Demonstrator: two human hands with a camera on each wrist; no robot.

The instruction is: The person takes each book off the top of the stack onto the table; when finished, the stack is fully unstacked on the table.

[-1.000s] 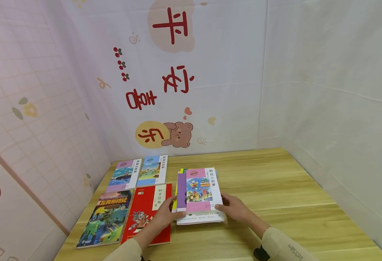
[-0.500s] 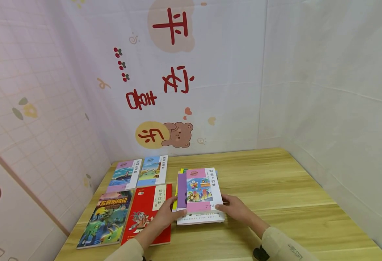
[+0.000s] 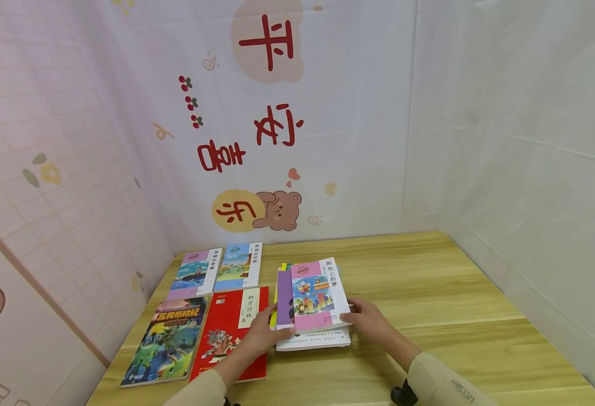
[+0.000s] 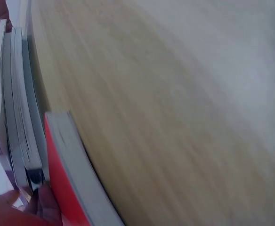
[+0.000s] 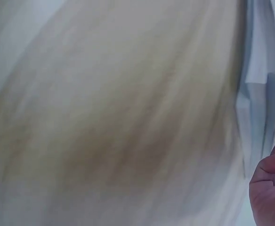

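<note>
White cloth walls [image 3: 353, 84], printed with red characters [image 3: 267, 42] and a brown bear [image 3: 279, 211], rise behind and to both sides of a wood-grained table [image 3: 429, 293]. Farthest left on the table we see a sea-picture book [image 3: 194, 274] with a pink border at the back and, nearer us, a dark green picture book [image 3: 167, 341]. Just beside them lie a blue-bordered book [image 3: 238, 266] at the back and, in front of it, a red book [image 3: 228, 324], partly covered by our left forearm. Next comes our left hand [image 3: 264, 332], gripping the near left corner of a stack of books [image 3: 320, 339], with its thumb on top and its fingers curled against the side; the left wrist view shows the fingertips close under the page edges, with the red book near them. Within the stack, which stands on the middle of the table, we make out a yellow cover [image 3: 286, 265] and a purple book [image 3: 284, 296] showing along the left, and a white border along the near edge. Uppermost sits a balloon-picture book [image 3: 317, 296], pink and white, slightly askew; whether its right side is lifted, we cannot tell. At its near right corner our right hand [image 3: 370, 324] pinches it, thumb on the cover and fingers bent at the edge, and farther right a cream sleeve [image 3: 439, 380] reaches in from the table's near side
</note>
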